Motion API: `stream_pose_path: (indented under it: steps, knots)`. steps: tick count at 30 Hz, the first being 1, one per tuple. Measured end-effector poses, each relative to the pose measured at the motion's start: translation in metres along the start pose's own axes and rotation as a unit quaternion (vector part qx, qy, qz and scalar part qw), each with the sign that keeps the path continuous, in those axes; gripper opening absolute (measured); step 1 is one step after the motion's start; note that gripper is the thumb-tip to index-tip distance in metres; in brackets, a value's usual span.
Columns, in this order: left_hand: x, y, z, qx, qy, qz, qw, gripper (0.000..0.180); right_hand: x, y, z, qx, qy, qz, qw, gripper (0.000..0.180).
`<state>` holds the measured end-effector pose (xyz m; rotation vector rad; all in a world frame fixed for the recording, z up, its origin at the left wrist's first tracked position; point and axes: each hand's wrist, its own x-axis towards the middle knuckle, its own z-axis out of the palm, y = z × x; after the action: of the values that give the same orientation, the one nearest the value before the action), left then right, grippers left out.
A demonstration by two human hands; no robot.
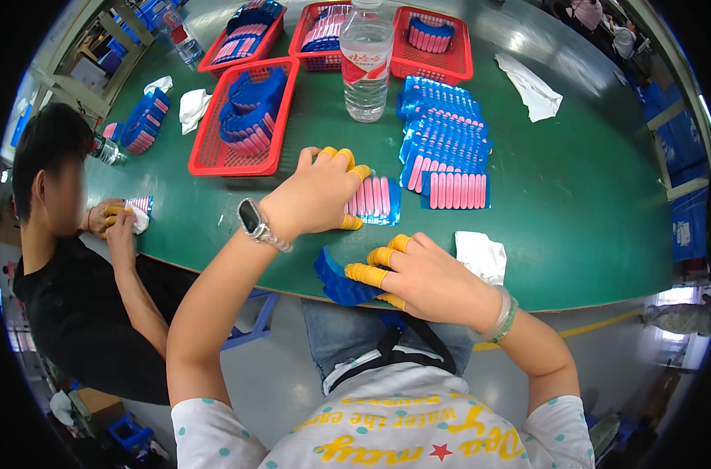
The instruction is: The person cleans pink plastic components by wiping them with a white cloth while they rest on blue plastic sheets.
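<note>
My left hand (319,191), with yellow finger cots, grips the left end of a blue sheet with pink strips (377,202) lying on the green table. Thumb and fingers sit at opposite edges of it, and the hand covers that end. Nearer the table's front edge, my right hand (430,277), also in yellow finger cots, holds a curled dark-blue sheet (342,280); its fingers hide part of it. Just beyond lies an overlapping stack of blue sheets with pink strips (448,141). A folded white cloth (481,257) rests beside my right hand.
Red baskets (201,153) holding similar blue-and-pink sheets stand at the far left and middle. A clear water bottle (368,94) stands upright behind my hands. Another white cloth (529,87) lies far right. A co-worker (74,297) in black wipes a sheet at the left.
</note>
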<state>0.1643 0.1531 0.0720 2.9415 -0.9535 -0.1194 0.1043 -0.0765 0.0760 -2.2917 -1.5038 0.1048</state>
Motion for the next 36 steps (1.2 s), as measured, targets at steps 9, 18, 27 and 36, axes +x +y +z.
stream_pose_path:
  steps: [9,18,27,36]
  knots:
    - [0.01,0.008,-0.013,-0.004,-0.104,-0.084,0.991,0.065,-0.005,0.004,0.001,0.01,-0.017,0.02,1.0,0.054]
    - [-0.014,-0.008,-0.015,-0.28,-0.061,-0.133,0.949,0.067,-0.009,0.005,0.006,0.071,0.033,0.066,0.995,0.048]
    - [-0.071,0.039,-0.016,-0.722,0.208,-0.211,0.626,0.072,0.015,0.014,0.013,0.585,0.201,0.28,0.734,0.058]
    - [-0.063,0.073,0.018,-0.776,0.202,-0.23,0.552,0.054,0.023,0.013,0.023,0.397,0.218,0.163,0.876,0.063]
